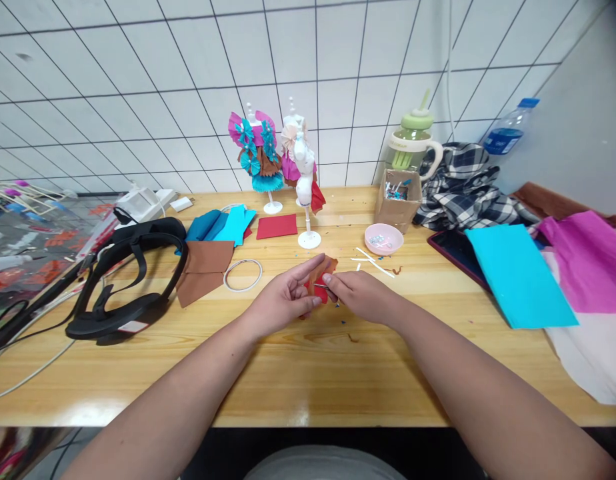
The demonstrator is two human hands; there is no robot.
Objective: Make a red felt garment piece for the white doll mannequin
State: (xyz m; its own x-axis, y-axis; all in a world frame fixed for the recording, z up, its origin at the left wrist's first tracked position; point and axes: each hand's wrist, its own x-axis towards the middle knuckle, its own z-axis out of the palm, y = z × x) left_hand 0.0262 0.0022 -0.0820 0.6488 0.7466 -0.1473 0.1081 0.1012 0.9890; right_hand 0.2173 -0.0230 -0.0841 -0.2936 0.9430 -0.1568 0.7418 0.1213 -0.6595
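Note:
My left hand [283, 300] holds a small folded piece of red and brown felt [322, 275] over the wooden table [308, 373]. My right hand [364, 296] pinches a thin needle [320, 286] whose tip meets the felt. Both hands touch at the middle of the table. Just behind them stands a white mini mannequin [305, 193] with a red scrap on it, and two dressed mannequins [261, 155] stand at the wall.
A black headset [133, 280], brown felt [202, 270], teal felt [223, 225], a red sheet [277, 227] and a white ring [243, 275] lie left. A pink bead dish [383, 239], cardboard box [399, 199], green jug [413, 143], plaid cloth [463, 187] and teal and magenta sheets [518, 273] sit right.

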